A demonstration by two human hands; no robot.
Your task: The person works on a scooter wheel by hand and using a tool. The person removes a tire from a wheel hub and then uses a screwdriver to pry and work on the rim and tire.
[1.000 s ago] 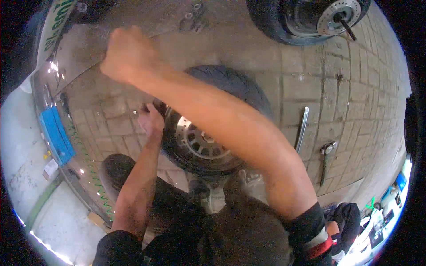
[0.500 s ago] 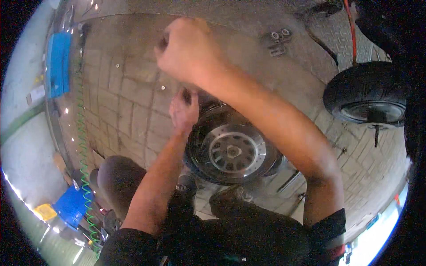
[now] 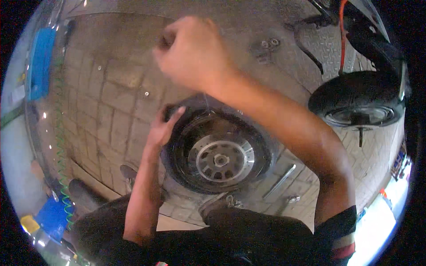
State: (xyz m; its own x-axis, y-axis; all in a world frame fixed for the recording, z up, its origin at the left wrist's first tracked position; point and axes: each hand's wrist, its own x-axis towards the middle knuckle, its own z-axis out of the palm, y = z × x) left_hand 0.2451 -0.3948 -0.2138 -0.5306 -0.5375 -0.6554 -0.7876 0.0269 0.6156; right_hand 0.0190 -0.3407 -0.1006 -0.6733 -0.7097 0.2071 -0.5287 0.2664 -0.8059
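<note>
A wheel with a black tyre (image 3: 177, 172) and a grey spoked rim (image 3: 220, 160) lies flat on the paved floor in front of my legs. My left hand (image 3: 160, 129) is at the tyre's upper left edge, its thumb over the sidewall and its fingers curled round the outer side. Raised over the far side of the wheel, my right hand (image 3: 193, 53) is closed in a fist. Whatever it holds, if anything, is hidden by the fingers. My right forearm covers the upper right part of the tyre.
Another wheel (image 3: 355, 99) with an axle stub stands at right, beside a chequered metal plate (image 3: 328, 48) and red cable (image 3: 342, 40). A metal bar (image 3: 280, 180) lies near the tyre. Small metal parts (image 3: 269, 43) sit farther off. A green coiled hose (image 3: 60, 137) runs along the left.
My left hand has shifted down along the tyre's left edge, its thumb now spread from the fingers. My right fist stays raised. The view has moved slightly, with more of the wheel showing.
</note>
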